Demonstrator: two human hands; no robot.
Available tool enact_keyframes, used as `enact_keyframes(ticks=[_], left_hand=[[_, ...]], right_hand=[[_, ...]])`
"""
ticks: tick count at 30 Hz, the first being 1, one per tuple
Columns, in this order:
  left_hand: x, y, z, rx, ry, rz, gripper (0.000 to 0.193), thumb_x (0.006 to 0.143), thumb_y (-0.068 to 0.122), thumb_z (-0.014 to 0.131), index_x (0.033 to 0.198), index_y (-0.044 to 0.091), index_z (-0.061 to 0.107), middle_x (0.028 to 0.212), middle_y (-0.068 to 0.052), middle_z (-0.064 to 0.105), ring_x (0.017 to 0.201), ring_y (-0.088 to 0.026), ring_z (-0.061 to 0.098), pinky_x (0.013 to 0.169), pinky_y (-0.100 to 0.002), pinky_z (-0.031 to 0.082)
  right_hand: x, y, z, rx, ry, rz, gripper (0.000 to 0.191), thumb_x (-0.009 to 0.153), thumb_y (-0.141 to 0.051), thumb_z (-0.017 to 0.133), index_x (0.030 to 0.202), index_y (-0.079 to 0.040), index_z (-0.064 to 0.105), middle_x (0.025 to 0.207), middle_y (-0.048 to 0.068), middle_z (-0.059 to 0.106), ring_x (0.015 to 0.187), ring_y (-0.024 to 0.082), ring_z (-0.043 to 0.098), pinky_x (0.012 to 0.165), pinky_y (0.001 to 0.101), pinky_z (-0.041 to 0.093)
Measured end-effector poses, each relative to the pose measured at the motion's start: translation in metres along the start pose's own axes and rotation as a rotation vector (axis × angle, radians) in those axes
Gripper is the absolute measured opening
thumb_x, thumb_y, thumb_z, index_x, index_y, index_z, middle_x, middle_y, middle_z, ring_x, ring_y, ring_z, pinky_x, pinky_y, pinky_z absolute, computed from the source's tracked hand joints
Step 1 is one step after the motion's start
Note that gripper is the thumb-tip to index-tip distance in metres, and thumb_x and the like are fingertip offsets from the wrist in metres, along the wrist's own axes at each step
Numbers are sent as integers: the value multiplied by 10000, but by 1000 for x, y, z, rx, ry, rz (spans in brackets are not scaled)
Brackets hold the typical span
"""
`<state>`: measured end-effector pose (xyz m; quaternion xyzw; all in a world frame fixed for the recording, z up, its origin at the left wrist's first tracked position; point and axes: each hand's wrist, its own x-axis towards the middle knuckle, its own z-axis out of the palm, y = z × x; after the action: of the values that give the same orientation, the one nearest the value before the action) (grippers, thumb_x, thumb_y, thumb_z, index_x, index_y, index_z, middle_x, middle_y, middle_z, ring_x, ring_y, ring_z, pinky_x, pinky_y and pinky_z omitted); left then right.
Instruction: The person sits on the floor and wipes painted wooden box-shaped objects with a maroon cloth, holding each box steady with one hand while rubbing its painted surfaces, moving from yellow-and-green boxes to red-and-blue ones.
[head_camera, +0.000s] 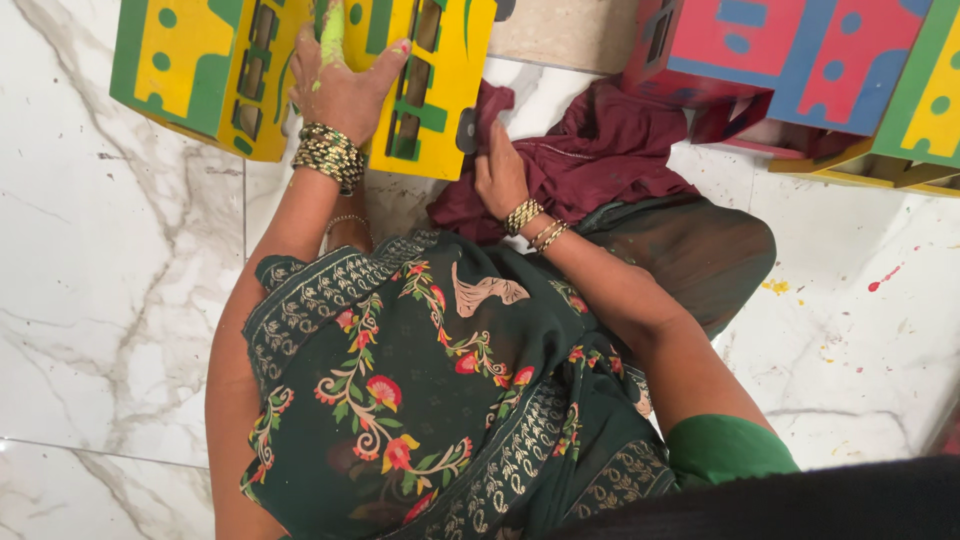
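Your left hand (340, 85), paint-smeared and fingers spread, lies flat on the yellow-and-green painted box (300, 75), a glossy, boxy piece with cut-out slots standing on the marble floor (100, 250). Right of that box, your right hand (500, 175) presses, fingers bent, into the crumpled maroon cloth (590, 160); beyond lies a pink-and-blue painted box (790, 60).

Tight ahead, open at your sides.
Painted boxes (300, 70) and a maroon cloth (590, 160) blocked the front; bare marble floor (100, 250) lay left.
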<state>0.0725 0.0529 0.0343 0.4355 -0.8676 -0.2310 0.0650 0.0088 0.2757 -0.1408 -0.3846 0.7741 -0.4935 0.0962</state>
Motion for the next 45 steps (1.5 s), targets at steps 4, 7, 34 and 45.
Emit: enact_keyframes(ticks=[4, 7, 34, 45], left_hand=[[-3, 4, -1, 6, 7, 24, 970, 886, 742, 722, 1597, 189, 360, 1567, -216, 351, 1447, -418, 332, 1104, -671, 287], [-4, 6, -1, 8, 5, 30, 970, 889, 741, 722, 1592, 178, 362, 1566, -218, 345, 1445, -423, 325, 1094, -682, 284], [-2, -7, 9, -13, 97, -59, 978, 870, 775, 710, 1523, 101, 436, 1526, -239, 404, 1405, -436, 392, 1079, -666, 333], [-4, 4, 0, -24, 64, -45, 974, 878, 783, 667, 1573, 148, 416, 1499, -250, 427, 1412, -429, 396, 1112, -667, 319]], right_hand=[[-3, 4, 2, -46, -123, 135, 581, 861, -74, 543, 1397, 98, 400, 1017, 365, 623, 913, 537, 605, 812, 598, 470], [-5, 2, 1, -185, -270, 254, 393, 890, -140, 590, 1223, 59, 531, 945, 321, 661, 904, 516, 640, 835, 587, 498], [-10, -99, -34, -69, -264, -230, 761, 970, -268, 638, 1586, 35, 311, 1667, 266, 258, 1584, 400, 205, 1263, 585, 99], [-19, -67, -19, -147, -395, -437, 746, 959, -497, 632, 1420, 51, 421, 1517, 370, 335, 1489, 555, 229, 1244, 644, 98]])
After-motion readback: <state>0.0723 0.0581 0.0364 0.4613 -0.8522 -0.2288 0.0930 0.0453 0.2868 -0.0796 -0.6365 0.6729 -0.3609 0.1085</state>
